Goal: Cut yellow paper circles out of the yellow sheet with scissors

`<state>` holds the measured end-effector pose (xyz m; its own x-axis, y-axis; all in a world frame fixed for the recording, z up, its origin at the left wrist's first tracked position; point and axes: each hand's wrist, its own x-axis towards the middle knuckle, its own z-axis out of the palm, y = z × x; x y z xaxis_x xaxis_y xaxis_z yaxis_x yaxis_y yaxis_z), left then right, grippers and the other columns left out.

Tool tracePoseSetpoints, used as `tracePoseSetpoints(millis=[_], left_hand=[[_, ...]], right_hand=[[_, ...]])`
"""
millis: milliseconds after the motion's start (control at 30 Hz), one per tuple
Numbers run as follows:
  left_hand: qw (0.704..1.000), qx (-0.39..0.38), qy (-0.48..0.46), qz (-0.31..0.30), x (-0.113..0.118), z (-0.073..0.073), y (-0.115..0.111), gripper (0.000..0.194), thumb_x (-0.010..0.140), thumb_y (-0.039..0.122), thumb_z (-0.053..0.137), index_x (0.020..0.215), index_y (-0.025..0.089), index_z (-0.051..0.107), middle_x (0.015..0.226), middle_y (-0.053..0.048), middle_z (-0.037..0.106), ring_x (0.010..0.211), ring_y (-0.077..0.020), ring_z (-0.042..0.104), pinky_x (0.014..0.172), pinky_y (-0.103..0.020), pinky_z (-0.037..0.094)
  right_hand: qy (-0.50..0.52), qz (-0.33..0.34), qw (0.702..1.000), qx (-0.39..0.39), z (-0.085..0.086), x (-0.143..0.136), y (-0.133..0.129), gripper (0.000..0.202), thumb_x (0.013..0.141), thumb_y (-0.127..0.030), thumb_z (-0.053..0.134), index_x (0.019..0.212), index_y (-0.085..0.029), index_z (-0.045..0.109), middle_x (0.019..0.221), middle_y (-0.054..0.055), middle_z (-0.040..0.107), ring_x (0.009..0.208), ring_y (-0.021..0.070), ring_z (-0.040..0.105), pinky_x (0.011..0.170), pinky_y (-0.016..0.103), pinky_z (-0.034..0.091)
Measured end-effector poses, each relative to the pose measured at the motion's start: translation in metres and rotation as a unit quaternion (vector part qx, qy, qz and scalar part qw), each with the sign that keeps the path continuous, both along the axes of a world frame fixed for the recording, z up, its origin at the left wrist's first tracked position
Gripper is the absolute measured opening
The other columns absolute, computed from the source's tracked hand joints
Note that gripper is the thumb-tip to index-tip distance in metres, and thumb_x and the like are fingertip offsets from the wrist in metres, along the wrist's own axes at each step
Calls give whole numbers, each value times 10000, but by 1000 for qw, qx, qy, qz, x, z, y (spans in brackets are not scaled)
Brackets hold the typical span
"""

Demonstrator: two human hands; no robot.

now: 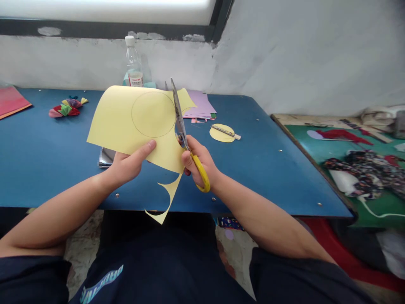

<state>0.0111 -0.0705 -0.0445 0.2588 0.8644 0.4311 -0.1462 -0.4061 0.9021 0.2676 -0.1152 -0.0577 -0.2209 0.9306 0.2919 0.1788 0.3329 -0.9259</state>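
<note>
My left hand (129, 162) pinches the lower edge of a pale yellow paper sheet (126, 122) held up over the blue table (47, 160). A circle is drawn in pencil on the sheet. My right hand (198, 162) grips yellow-handled scissors (183, 131), blades open and pointing up, cutting along the circle's right side. A curved yellow offcut (167, 198) dangles from the sheet's bottom edge.
A cut yellow paper disc with a small stick on it (222, 133) lies to the right. Purple paper sheets (201, 105), a plastic bottle (133, 63), a multicoloured paper ornament (67, 107) and red paper (11, 101) sit further back. A green table with fabric scraps (360, 169) stands to the right.
</note>
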Motion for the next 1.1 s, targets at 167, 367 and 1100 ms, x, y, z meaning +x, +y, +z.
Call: tracePoseSetpoints(millis=[167,367,1100], left_hand=[[1000,-8,-9,1,0,-1,1,537,1103,664,938,1471,274,921,1387,-93,995,1644,-394,817,1533,-619,604],[1000,-16,-9,6,-2,-4,3,570,1069,676,962,1468,272,916,1418,-122,985,1655,-411,807,1522,-628,615],[995,-23,-5,97,0,2,7,498,983,666,999,1358,339,964,1382,-79,979,1701,-403,767,1594,-583,506]], right_hand=[[27,-3,1000,-8,0,-1,-1,862,1056,-1100,659,1346,-289,699,897,-9,563,744,172,483,622,327,422],[22,-8,1000,-11,1,-1,-1,835,1053,-1105,654,1316,-314,701,884,-2,552,728,182,487,595,333,427],[10,-14,1000,1,6,-1,-1,853,1045,-1121,643,1242,-292,691,868,3,561,738,177,488,622,343,438]])
